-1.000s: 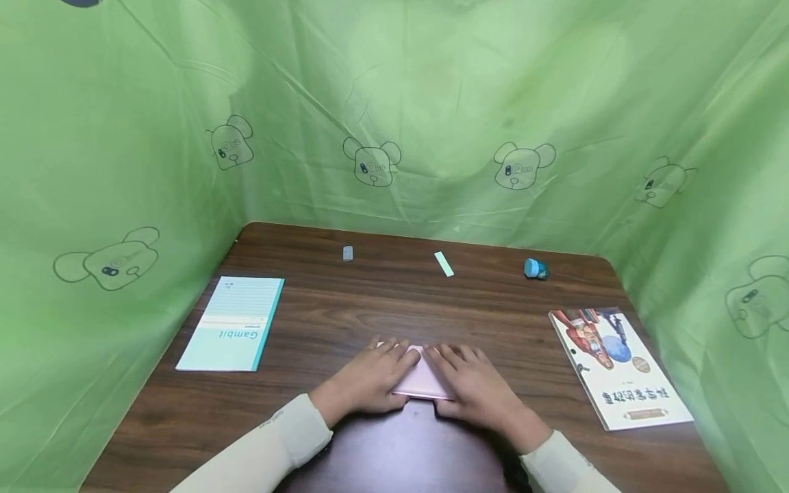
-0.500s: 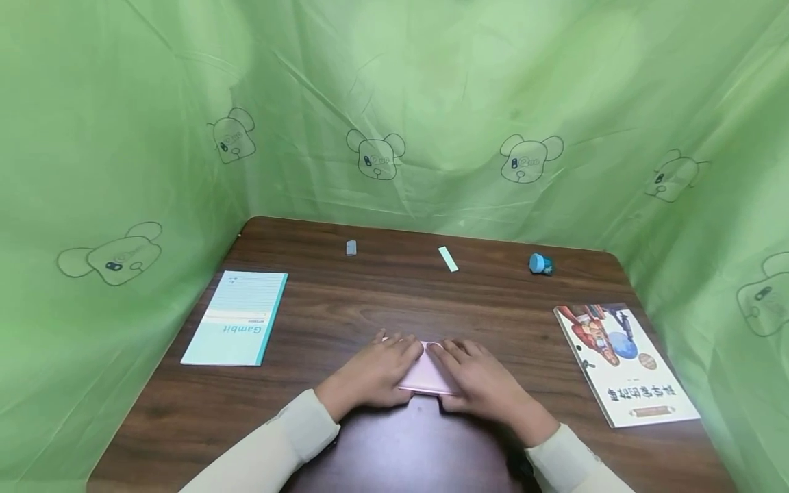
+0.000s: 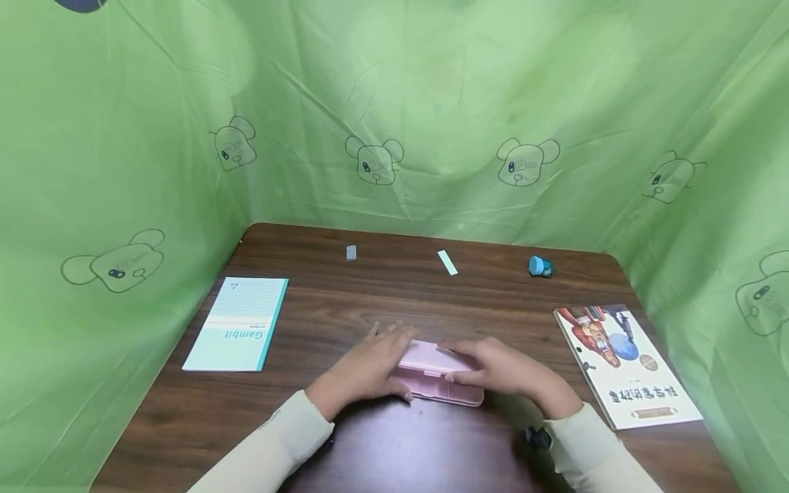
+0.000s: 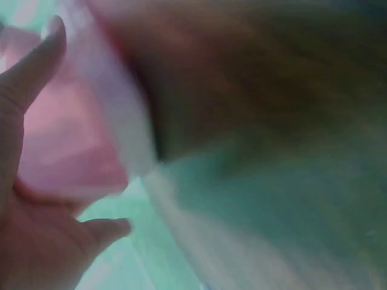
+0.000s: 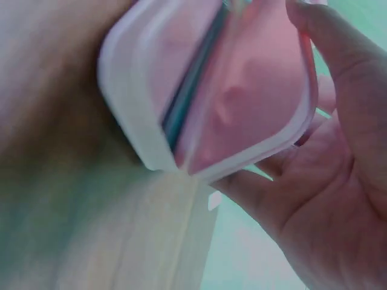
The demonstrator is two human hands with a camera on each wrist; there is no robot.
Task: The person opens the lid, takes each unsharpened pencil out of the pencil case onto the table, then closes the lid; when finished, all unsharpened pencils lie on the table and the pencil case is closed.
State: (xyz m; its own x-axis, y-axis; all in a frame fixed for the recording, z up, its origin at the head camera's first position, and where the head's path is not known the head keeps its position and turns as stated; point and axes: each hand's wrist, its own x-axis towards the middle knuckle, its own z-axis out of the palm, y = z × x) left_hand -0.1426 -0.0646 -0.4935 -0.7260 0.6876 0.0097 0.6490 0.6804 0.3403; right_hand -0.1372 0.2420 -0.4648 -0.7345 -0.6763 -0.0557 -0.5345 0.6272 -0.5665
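Observation:
A pink pencil case [image 3: 453, 392] lies on the table in front of the person, its lid [image 3: 425, 357] lifted part way. The left hand [image 3: 368, 366] holds its left end, thumb near the front edge and fingers over the far side. With thumb at the front and fingers behind, the right hand [image 3: 502, 370] grips the raised lid. In the right wrist view, a dark teal stick-like thing [image 5: 192, 90], perhaps a pen, shows in the gap of the case. The left wrist view is blurred, with the left thumb [image 4: 45, 57] over the pink surface.
A notebook [image 3: 237, 325] lies at the left and an illustrated book [image 3: 629, 370] at the right. Along the back are a small greyish block [image 3: 351, 253], a pale green strip [image 3: 447, 262] and a blue-capped small item [image 3: 541, 266]. Green curtains [image 3: 444, 103] enclose the table.
The pencil case was closed under both hands; now its lid is partly raised and its pink inside shows. The right hand has shifted right and lifted with the lid.

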